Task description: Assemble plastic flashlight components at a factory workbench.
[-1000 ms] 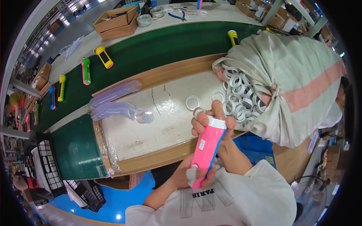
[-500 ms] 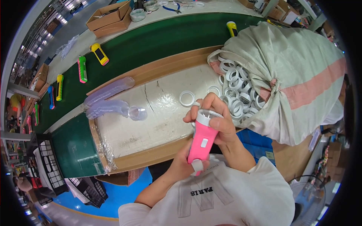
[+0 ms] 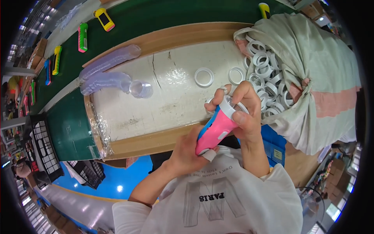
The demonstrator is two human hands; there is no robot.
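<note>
A pink and blue flashlight (image 3: 215,130) is held tilted between my hands, its head toward the upper right. My left hand (image 3: 187,152) wraps around the tail end. At the white-rimmed head, my right hand (image 3: 246,113) grips with the thumb and curled fingers. Wrapping shows on a finger of my right hand and on my left thumb. Just beyond, two white plastic rings (image 3: 204,77) lie on the cardboard-edged tray (image 3: 163,105). Another ring is partly hidden behind my right fingers.
A woven sack (image 3: 311,62) at the right spills many white rings (image 3: 263,70). Stacks of clear plastic lenses (image 3: 109,62) lie at the tray's left. Several colored flashlights (image 3: 104,19) sit on the green belt (image 3: 144,17). Black crates (image 3: 43,144) stand at the lower left.
The flashlight has turned, so its blue side now shows and its head leans farther right. Both hands remain on it. The whole view has shifted slightly.
</note>
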